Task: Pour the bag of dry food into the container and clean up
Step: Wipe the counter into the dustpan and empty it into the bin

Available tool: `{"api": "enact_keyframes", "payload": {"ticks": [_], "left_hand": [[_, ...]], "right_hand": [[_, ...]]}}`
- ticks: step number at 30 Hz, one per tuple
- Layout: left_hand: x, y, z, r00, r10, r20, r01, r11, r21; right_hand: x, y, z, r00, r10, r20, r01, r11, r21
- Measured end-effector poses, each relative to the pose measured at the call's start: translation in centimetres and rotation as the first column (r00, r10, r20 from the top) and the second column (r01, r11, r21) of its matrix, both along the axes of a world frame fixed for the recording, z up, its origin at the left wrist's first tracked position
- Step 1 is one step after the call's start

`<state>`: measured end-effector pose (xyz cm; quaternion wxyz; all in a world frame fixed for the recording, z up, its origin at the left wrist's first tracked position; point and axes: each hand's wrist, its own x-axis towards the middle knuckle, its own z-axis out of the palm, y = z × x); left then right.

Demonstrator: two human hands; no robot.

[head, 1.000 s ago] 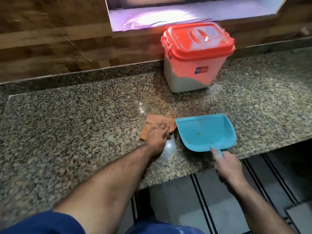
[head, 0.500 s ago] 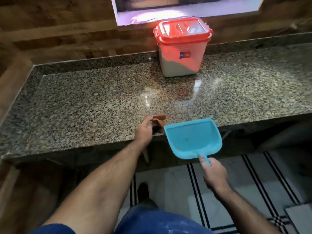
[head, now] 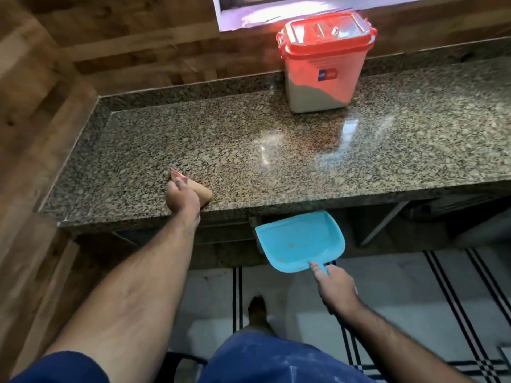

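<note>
Your right hand [head: 336, 288], fingers wrapped on the handle, has dropped the dustpan [head: 300, 240] below the counter [head: 304, 161] at lower centre; your left hand [head: 181, 197] keeps pinching the cloth [head: 203, 191]: sweeping looks finished.

Daylight came from the blown-out window [head: 304, 12] at top; glare patch on the counter [head: 304, 150] near its back edge. Under-counter area was dark. Wood wall [head: 41, 92] at left was motion-blurred, with wide-angle bending at the edges.
</note>
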<state>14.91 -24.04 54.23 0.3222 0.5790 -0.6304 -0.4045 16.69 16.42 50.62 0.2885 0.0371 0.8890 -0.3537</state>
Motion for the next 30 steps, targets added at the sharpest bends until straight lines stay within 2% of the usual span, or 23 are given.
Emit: {"api": "enact_keyframes", "payload": {"ticks": [4, 6, 8, 10, 11, 14, 16, 17, 18, 21, 22, 23, 24, 26, 28, 30], "left_hand": [[0.2, -6.4, -1.8, 0.979, -0.021, 0.201, 0.037, 0.996, -0.077], [0.2, -8.8, -3.7, 0.935, -0.109, 0.336, 0.150, 0.984, -0.101], [0.2, -7.4, -2.9, 0.848, -0.245, 0.469, 0.329, 0.939, -0.104], [0.2, -4.6, -2.7, 0.792, -0.423, 0.440, 0.492, 0.869, -0.050], [0.1, -3.1, -3.5, 0.773, -0.472, 0.424, 0.547, 0.834, -0.069], [-0.8, 1.8, -6.4, 0.767, -0.419, 0.486, 0.568, 0.796, -0.210], [-2.7, 5.3, -6.7, 0.783, -0.442, 0.438, 0.572, 0.788, -0.229], [-4.0, 6.9, -6.5, 0.764, -0.514, 0.389, 0.618, 0.757, -0.213], [-5.6, 8.5, -6.1, 0.712, -0.602, 0.362, 0.687, 0.704, -0.180], [-10.3, 13.4, -5.7, 0.472, -0.813, 0.342, 0.871, 0.489, -0.041], [-11.5, 14.7, -5.2, 0.414, -0.866, 0.281, 0.899, 0.438, 0.026], [-12.6, 15.3, -4.5, 0.397, -0.901, 0.173, 0.906, 0.415, 0.085], [-13.5, 15.2, -3.7, 0.419, -0.907, 0.042, 0.895, 0.421, 0.150], [-14.9, 13.8, -2.5, 0.553, -0.821, -0.142, 0.824, 0.514, 0.237], [-15.2, 11.7, -1.9, 0.640, -0.755, -0.143, 0.768, 0.619, 0.164], [-14.6, 10.2, -1.6, 0.681, -0.719, -0.136, 0.728, 0.685, 0.029]], "right_hand": [[-1.7, -1.2, -0.1, 0.999, -0.045, 0.016, 0.045, 0.999, 0.017], [-2.2, -1.5, -0.2, 0.998, -0.050, 0.026, 0.049, 0.998, 0.044], [-2.6, -1.8, -0.4, 0.999, -0.044, 0.023, 0.042, 0.996, 0.075], [-3.0, -2.1, -0.3, 0.998, -0.057, 0.024, 0.055, 0.995, 0.079], [-3.3, -2.3, -0.1, 0.998, -0.053, 0.025, 0.051, 0.994, 0.092], [-4.0, -2.5, -0.1, 0.998, -0.054, 0.025, 0.050, 0.990, 0.133], [-4.5, -2.7, 0.0, 0.998, -0.062, 0.018, 0.059, 0.988, 0.140], [-4.7, -2.9, 0.1, 0.997, -0.068, 0.019, 0.065, 0.987, 0.145], [-5.0, -3.0, 0.1, 0.997, -0.077, 0.025, 0.073, 0.986, 0.147], [-5.7, -3.0, 0.0, 0.994, -0.102, 0.033, 0.095, 0.982, 0.161], [-5.8, -3.0, 0.0, 0.994, -0.102, 0.031, 0.095, 0.980, 0.174], [-5.9, -2.9, -0.1, 0.994, -0.102, 0.031, 0.095, 0.978, 0.186], [-5.9, -2.8, -0.2, 0.995, -0.100, 0.029, 0.092, 0.976, 0.196], [-6.1, -2.5, -0.4, 0.997, -0.080, 0.020, 0.074, 0.973, 0.217], [-6.3, -2.1, -0.6, 0.997, -0.079, 0.009, 0.075, 0.972, 0.224], [-6.6, -1.6, -0.7, 0.997, -0.081, 0.010, 0.077, 0.969, 0.234]]}}
